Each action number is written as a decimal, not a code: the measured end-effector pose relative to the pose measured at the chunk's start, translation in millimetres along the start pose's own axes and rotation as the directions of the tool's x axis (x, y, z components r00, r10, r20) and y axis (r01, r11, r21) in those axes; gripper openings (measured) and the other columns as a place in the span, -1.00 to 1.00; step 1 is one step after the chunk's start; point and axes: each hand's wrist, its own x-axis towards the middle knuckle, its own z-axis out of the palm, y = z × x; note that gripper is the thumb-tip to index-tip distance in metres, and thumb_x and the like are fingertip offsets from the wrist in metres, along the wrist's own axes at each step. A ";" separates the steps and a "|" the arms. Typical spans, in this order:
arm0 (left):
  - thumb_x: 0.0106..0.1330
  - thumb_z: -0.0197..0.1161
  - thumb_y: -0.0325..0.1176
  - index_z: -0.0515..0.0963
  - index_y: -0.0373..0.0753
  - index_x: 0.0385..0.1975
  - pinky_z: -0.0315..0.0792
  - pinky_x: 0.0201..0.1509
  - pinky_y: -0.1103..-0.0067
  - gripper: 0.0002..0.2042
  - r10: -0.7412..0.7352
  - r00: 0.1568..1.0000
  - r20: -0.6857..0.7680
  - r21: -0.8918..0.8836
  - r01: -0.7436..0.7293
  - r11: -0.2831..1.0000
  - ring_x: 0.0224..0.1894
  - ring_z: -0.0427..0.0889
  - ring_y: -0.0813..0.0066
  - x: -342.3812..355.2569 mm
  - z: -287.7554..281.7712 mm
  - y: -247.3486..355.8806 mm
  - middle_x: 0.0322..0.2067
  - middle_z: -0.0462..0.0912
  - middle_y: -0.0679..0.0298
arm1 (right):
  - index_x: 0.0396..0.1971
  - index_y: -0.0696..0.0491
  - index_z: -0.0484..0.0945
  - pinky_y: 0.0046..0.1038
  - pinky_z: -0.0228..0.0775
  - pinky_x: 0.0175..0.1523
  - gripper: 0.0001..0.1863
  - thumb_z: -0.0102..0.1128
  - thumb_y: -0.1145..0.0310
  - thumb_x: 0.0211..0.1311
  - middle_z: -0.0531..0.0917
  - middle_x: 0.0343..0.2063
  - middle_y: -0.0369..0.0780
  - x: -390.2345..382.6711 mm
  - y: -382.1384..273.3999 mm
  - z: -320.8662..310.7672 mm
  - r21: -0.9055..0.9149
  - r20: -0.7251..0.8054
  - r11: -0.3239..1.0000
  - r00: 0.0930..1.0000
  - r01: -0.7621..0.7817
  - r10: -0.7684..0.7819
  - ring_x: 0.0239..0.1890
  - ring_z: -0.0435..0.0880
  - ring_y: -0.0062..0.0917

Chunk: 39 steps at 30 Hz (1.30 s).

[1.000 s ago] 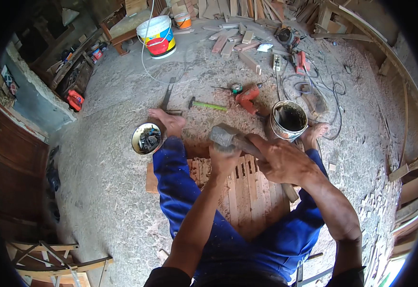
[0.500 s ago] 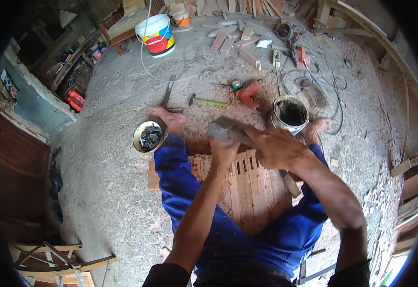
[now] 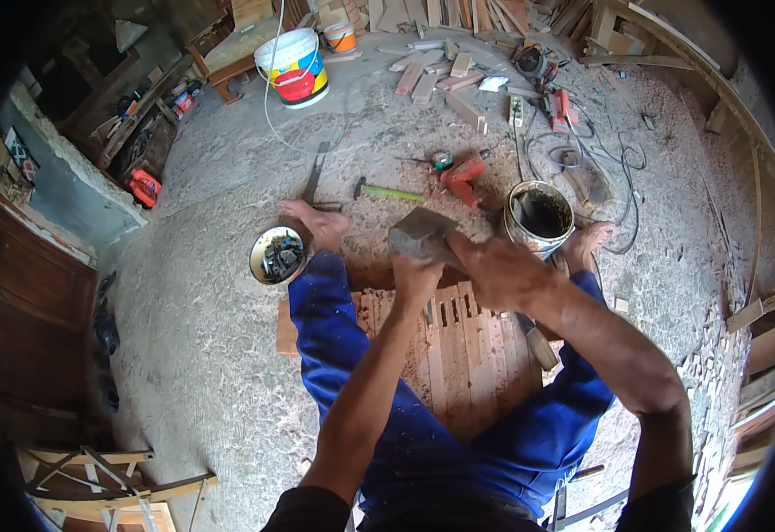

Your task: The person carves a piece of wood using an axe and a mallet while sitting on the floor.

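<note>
The grey, stone-like rectangular block is up in front of the person, above the far end of a set of pale reddish wooden boards with dark slots, which lie side by side between the legs in blue trousers. From the left hand the block lies just ahead, on the far side of the knuckles; from the right hand it lies to the left and slightly forward. Its long axis seems to run roughly crosswise, left to right, with the right end toward the right hand — foreshortening keeps its exact tilt uncertain. Neither hand is clearly the nearer, since both reach it: the left supports it from the near side and below, the right meets its right end. The left hand is closed around the block's lower part, grasping it. The right hand is bent at the knuckles, with its foremost finger stretched to the block; whether it also grips something against that end is hidden, so one cannot tell how far it is closed. A wooden-handled tool with a dark metal part lies at the right edge of the boards, below the right hand, and a round white bucket with a dark, stained inside stands just beyond that hand — near the right foot
</note>
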 end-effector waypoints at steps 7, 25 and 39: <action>0.15 0.35 -0.58 0.58 -0.32 -0.37 0.53 -0.36 0.54 -0.90 0.335 0.942 -0.032 0.277 -0.313 0.909 -0.43 0.66 0.48 -17.6 15.9 1.2 -0.47 0.67 0.28 | 0.28 0.13 0.26 -0.07 0.52 -0.08 -0.33 0.18 0.54 0.09 0.67 -0.29 0.13 -61.6 33.5 51.4 0.469 -0.277 0.882 0.956 0.046 0.098 -0.14 0.71 0.03; 0.29 0.33 -0.45 0.37 -0.17 -0.43 0.35 -0.56 0.56 -0.79 0.498 0.866 -0.043 0.068 -0.495 0.866 -0.59 0.48 0.52 -116.1 13.7 138.3 -0.58 0.50 0.24 | 0.28 0.13 0.30 -0.25 0.56 -0.29 -0.31 0.31 0.44 0.11 0.69 -0.34 -0.02 -117.0 51.4 176.6 0.614 -0.023 0.774 0.977 -0.153 0.211 -0.41 0.72 -0.14; 0.14 0.50 -0.51 0.52 -0.27 -0.48 0.36 -0.47 0.62 -0.79 0.265 0.945 -0.194 0.181 -0.231 0.956 -0.52 0.45 0.67 -59.0 -25.9 108.2 -0.54 0.53 0.43 | -0.20 0.11 0.48 -0.27 0.50 -0.53 -0.77 0.18 0.35 0.20 0.63 -0.57 -0.13 -60.6 60.9 239.1 0.095 -0.178 0.995 0.984 0.006 0.011 -0.60 0.68 -0.29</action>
